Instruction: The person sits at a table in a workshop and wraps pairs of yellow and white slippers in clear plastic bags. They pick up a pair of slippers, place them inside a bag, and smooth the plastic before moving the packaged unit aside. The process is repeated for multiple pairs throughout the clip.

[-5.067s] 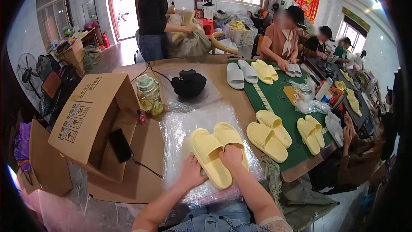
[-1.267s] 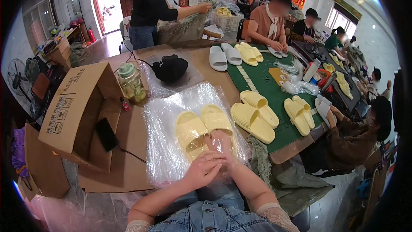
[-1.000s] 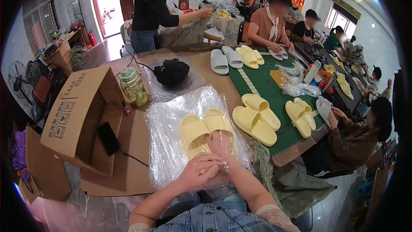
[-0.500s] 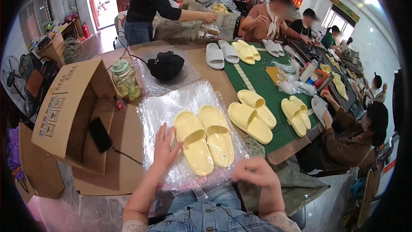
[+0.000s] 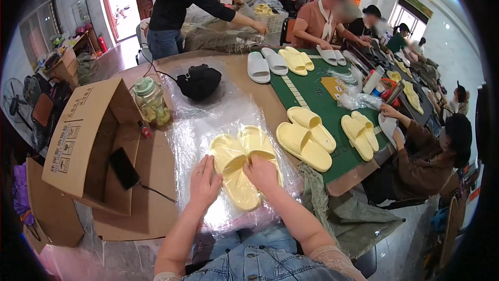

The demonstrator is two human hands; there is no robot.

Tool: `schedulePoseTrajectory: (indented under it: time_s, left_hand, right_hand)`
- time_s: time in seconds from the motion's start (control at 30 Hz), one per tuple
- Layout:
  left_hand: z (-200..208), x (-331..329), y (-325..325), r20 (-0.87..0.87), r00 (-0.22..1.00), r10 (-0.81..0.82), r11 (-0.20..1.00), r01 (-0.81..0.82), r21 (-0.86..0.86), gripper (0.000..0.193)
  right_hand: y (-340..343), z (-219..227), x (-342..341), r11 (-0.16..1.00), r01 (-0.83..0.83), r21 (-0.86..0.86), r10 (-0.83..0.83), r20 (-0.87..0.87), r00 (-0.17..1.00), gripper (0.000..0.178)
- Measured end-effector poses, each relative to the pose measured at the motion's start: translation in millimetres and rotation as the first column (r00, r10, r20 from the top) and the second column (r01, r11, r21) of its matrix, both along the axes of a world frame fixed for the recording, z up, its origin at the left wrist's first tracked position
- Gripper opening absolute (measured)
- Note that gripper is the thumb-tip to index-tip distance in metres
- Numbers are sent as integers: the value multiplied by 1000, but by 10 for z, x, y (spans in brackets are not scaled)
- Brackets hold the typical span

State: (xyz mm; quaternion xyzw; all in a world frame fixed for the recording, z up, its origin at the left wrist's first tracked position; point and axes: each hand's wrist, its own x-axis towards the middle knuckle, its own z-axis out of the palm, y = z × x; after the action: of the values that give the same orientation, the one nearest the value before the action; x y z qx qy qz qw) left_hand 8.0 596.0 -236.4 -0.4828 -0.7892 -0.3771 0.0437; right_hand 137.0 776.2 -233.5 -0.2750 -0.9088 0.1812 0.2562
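Observation:
In front of me a pair of yellow slippers (image 5: pixel 240 195) lies inside a clear plastic bag (image 5: pixel 195 140), toes pointing away. My left hand (image 5: pixel 206 182) rests flat along the left slipper's outer side, fingers stretched out on the plastic. My right hand (image 5: pixel 263 175) is over the gap between the two slippers, its fingers pressed together on the film. Creases in the plastic run toward those fingertips, which are partly hidden. More clear bags lie stacked beneath the pair.
A cardboard box (image 5: pixel 86 148) and a phone (image 5: pixel 125 168) are at the left, near a glass jar (image 5: pixel 152 101) and a black cap (image 5: pixel 199 82). Unbagged yellow slippers (image 5: pixel 304 138) and white slippers (image 5: pixel 258 68) stand on the green mat (image 5: pixel 283 91). Co-workers sit at the right; another person stands beyond.
My right hand has moved left from beside the bag onto the slippers, and the film there is now creased. My left hand stays beside the left slipper.

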Motion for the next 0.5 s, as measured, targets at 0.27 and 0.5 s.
schedulePoseTrajectory:
  time_s: [0.27, 0.5]
  left_hand:
    - [-54, 16, -10, 72, 996, 46, 996, -52, 72, 44]
    - [31, 50, 57, 141, 990, 29, 1000, -29, -2, 35]
  right_hand:
    - [103, 270, 1015, 987, -119, -103, 128, 84, 988, 26]
    - [199, 1530, 2891, 905, 264, -333, -180, 262, 948, 21]
